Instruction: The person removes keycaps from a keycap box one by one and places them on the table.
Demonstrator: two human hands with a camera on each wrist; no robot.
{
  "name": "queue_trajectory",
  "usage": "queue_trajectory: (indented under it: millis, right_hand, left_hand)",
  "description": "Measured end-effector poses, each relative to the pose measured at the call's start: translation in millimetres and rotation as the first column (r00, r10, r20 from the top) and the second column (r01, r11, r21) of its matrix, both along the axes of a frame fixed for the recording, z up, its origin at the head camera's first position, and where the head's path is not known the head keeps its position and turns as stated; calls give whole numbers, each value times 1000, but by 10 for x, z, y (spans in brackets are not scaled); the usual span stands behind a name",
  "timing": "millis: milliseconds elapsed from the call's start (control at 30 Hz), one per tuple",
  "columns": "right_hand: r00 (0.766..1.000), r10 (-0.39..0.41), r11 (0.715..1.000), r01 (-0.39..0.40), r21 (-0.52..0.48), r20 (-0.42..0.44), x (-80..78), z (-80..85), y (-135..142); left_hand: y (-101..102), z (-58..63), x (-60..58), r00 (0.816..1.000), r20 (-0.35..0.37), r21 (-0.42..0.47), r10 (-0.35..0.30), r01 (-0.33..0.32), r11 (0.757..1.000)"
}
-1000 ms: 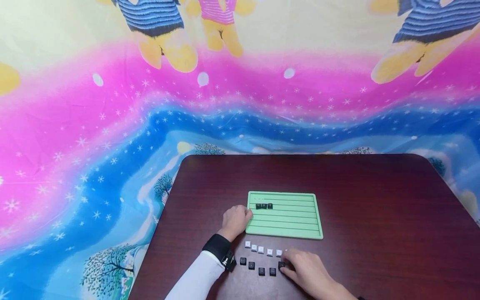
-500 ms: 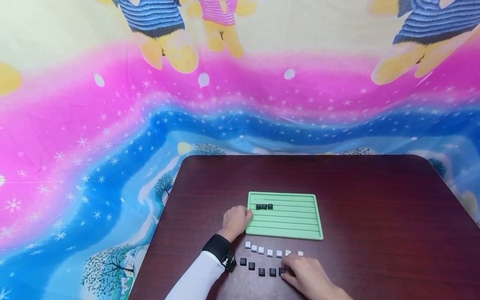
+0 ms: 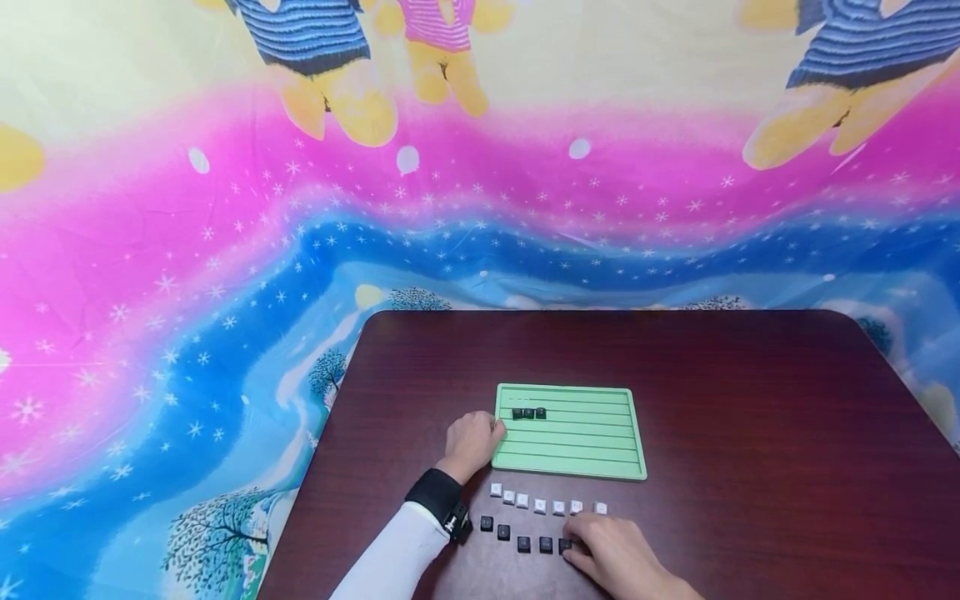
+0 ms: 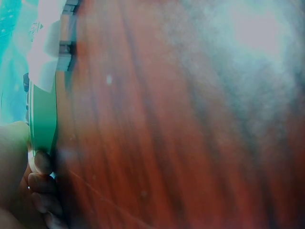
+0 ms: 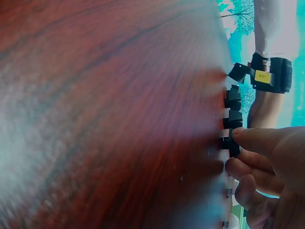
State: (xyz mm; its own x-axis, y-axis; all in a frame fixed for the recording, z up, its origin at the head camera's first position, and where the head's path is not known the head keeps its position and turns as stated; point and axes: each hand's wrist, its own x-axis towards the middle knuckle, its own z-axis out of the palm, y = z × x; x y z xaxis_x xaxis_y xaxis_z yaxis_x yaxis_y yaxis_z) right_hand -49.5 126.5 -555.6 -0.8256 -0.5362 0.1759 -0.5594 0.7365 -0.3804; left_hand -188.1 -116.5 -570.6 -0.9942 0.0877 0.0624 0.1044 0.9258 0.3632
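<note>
In the head view my left hand (image 3: 471,442) grips the left edge of a light green tray (image 3: 573,446) with long parallel ridges. The left wrist view shows its fingers (image 4: 43,183) curled at the rim of the green tray (image 4: 44,114). Three black keycaps (image 3: 528,413) sit side by side at the left of an upper row. My right hand (image 3: 618,550) pinches a black keycap (image 3: 565,546) at the right end of the near black row. In the right wrist view, thumb and finger are on this keycap (image 5: 234,147), low over the table.
Several white keycaps (image 3: 540,506) form a loose line between the tray and the near black keycaps (image 3: 524,544). All lie on a dark red-brown table (image 3: 750,417). A patterned cloth (image 3: 480,183) hangs behind the table.
My right hand has shifted the black keycap slightly toward me, uncovering white keycaps at the right end of their line. Over the last half second it barely moves. My left hand stays on the tray.
</note>
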Motion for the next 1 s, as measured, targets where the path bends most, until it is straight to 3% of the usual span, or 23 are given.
queue_trajectory:
  millis: [1000]
  right_hand:
    - [996, 17, 999, -13, -38, 86, -18, 12, 47]
  left_hand:
    - [5, 27, -4, 1000, 26, -2, 11, -11, 1000]
